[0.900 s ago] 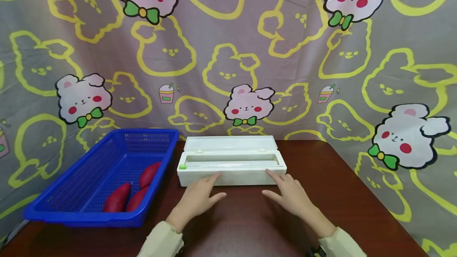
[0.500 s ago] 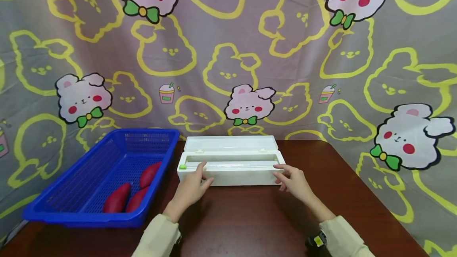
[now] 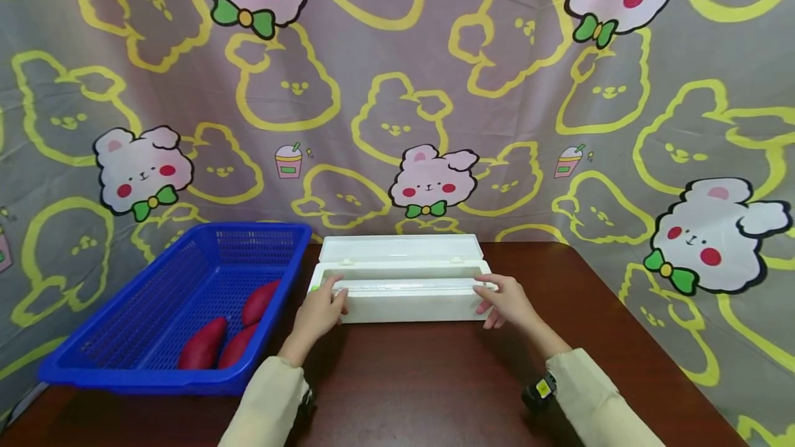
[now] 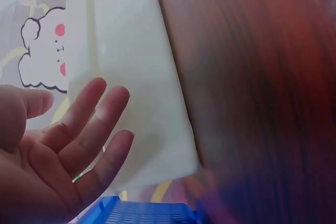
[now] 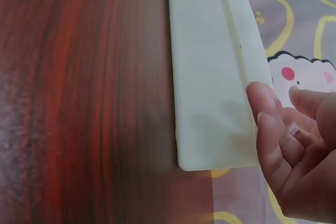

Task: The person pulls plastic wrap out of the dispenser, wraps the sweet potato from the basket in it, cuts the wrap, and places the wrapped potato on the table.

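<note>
White rectangular plastic box [image 3: 413, 309] on glossy reddish-brown wooden table [image 3: 422, 378], white flat lid [image 3: 400, 247] open at the back, pale shiny roll [image 3: 404, 285] inside. Left hand [image 3: 318, 314] at box's left end, fingers loosely extended, released. Right hand [image 3: 512, 303] at right end, fingers loosely bent, also released (exact contact hard to tell for either). Blue perforated plastic basket [image 3: 155, 381] left of box, three red oblong items [image 3: 203, 345] in its near right part.

Backdrop is basically a wrinkly greyish-pink cloth [image 3: 524, 112] covered in yellow outlines [image 3: 388, 24] and white bunny faces [image 3: 433, 180] with green bows [image 3: 246, 18]. Dark reddish-brown wood-grain tabletop [image 3: 422, 378], kinda shiny, rounded far right corner.
</note>
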Demonstrator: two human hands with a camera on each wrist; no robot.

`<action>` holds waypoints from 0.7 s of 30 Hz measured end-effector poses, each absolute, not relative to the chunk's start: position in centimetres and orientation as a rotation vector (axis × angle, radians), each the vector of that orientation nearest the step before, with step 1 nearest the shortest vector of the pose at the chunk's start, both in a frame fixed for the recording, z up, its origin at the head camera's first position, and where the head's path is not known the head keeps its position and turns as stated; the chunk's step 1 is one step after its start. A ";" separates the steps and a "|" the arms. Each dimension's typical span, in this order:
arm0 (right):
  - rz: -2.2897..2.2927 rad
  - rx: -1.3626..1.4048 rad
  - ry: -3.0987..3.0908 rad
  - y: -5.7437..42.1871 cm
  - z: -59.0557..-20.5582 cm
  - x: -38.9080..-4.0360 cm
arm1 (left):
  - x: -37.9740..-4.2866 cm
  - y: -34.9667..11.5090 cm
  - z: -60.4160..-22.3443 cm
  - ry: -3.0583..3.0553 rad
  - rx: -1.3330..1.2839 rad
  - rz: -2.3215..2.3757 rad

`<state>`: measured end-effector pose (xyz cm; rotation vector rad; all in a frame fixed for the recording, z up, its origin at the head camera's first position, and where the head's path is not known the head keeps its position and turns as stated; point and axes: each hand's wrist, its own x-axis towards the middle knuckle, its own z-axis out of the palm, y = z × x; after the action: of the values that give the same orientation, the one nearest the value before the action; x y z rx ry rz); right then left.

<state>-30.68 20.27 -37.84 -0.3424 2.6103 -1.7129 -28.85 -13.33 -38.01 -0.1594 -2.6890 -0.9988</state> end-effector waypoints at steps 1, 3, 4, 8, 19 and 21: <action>-1.709 -0.329 2.592 20.3 -37.8 -30.8 | -28.9 -13.5 -38.0 -2.692 -0.149 -1.023; -1.706 -0.308 2.546 20.2 -37.8 -31.0 | -29.0 -13.7 -38.1 -2.697 -0.129 -1.064; -1.706 -0.299 2.521 20.2 -37.8 -31.1 | -29.0 -13.8 -38.1 -2.697 -0.124 -1.079; -1.684 -0.276 2.442 20.2 -37.8 -31.3 | -29.1 -14.0 -38.3 -2.710 -0.106 -1.133; -1.588 -0.191 2.374 20.3 -37.2 -31.9 | -29.7 -14.5 -38.7 -2.730 -0.070 -1.263; -1.589 -0.181 2.364 20.4 -37.2 -32.0 | -29.7 -14.5 -38.7 -2.714 -0.075 -1.321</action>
<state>-32.00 20.43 -37.23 -0.1809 2.3637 -1.5893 -29.75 -14.53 -38.66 -0.0748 -2.7143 -1.3212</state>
